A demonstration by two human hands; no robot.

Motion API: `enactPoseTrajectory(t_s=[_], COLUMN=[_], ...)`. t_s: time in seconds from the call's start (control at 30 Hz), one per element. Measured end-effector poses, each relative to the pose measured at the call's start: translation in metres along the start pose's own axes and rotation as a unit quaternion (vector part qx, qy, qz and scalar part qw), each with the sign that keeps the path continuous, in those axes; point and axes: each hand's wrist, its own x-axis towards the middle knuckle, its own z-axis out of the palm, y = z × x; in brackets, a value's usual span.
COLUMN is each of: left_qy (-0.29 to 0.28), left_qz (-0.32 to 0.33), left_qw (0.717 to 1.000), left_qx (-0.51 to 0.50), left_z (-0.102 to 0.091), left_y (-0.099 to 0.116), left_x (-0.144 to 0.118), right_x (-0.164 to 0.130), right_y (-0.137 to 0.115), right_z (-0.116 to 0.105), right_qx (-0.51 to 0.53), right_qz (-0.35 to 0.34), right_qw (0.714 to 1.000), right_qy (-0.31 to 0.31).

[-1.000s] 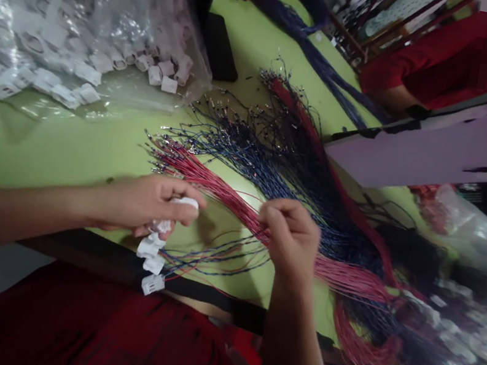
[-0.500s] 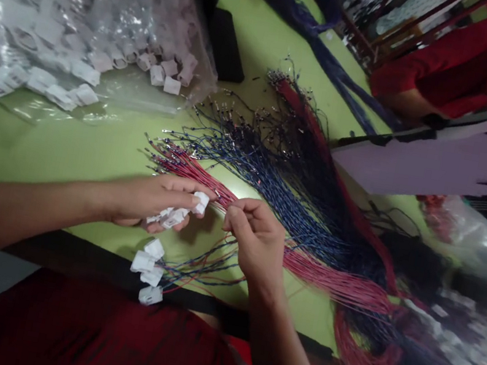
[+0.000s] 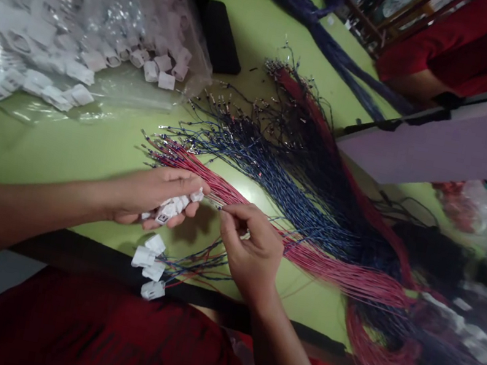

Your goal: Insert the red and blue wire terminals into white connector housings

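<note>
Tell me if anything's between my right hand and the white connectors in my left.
Nothing visible blocks your right hand from the white connectors in your left hand; the red wires run just beyond the gap.

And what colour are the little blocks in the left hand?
The little blocks in the left hand are white, best seen in the head view.

White connectors (image 3: 167,211) (small, boxy) clustered together, a wire tip (image 3: 217,206) near, pointing toward them

Bagged connectors (image 3: 93,61) lie left of wire bundles (image 3: 286,188) on the table (image 3: 52,150).
</note>
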Motion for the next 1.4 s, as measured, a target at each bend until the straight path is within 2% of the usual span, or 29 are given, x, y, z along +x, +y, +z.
enactPoseTrajectory(t_s=[0.3, 0.57, 0.77, 0.9, 0.93, 1.0, 1.07, 1.1, 1.17, 1.23, 1.33, 1.4], left_qy=[0.020, 0.030, 0.023, 0.028, 0.035, 0.050, 0.062, 0.065, 0.066, 0.061, 0.054, 0.048], left_qz=[-0.021, -0.023, -0.020, -0.020, -0.022, -0.027, -0.028, -0.029, -0.035, -0.043, -0.049, -0.049], left_qw=[0.999, 0.999, 0.999, 0.999, 0.999, 0.998, 0.997, 0.997, 0.997, 0.997, 0.997, 0.997], left_qx=[-0.030, 0.005, 0.029, 0.033, 0.031, 0.027, 0.024, 0.022, 0.022, 0.024, 0.027, 0.028], left_z=[0.003, 0.006, 0.006, 0.006, 0.006, 0.006, 0.006, 0.006, 0.006, 0.006, 0.007, 0.007], left_y=[0.005, 0.002, -0.001, -0.003, -0.002, 0.000, 0.002, 0.003, 0.004, 0.005, 0.005, 0.004], left_x=[0.000, 0.000, -0.001, 0.000, 0.000, 0.000, 0.000, 0.001, 0.001, 0.002, 0.003, 0.002], right_x=[0.001, 0.006, -0.001, 0.005, 0.010, 0.026, 0.044, 0.052, 0.062, 0.063, 0.057, 0.055], right_y=[-0.001, 0.001, -0.003, -0.004, 0.001, 0.020, 0.049, 0.064, 0.090, 0.105, 0.108, 0.106], right_z=[0.007, 0.016, 0.020, 0.012, 0.007, -0.007, -0.022, -0.028, -0.038, -0.043, -0.043, -0.039], right_qx=[-0.030, -0.061, -0.052, -0.029, -0.018, -0.035, -0.131, -0.185, -0.241, -0.252, -0.249, -0.257], right_qz=[-0.052, -0.074, -0.037, -0.039, -0.030, 0.003, 0.044, 0.044, 0.034, 0.007, -0.017, -0.017], right_qw=[0.998, 0.995, 0.998, 0.997, 0.997, 0.999, 0.987, 0.977, 0.968, 0.966, 0.963, 0.964], right_qy=[-0.026, -0.033, -0.021, -0.062, -0.065, -0.023, 0.080, 0.090, 0.056, 0.062, 0.102, 0.068])
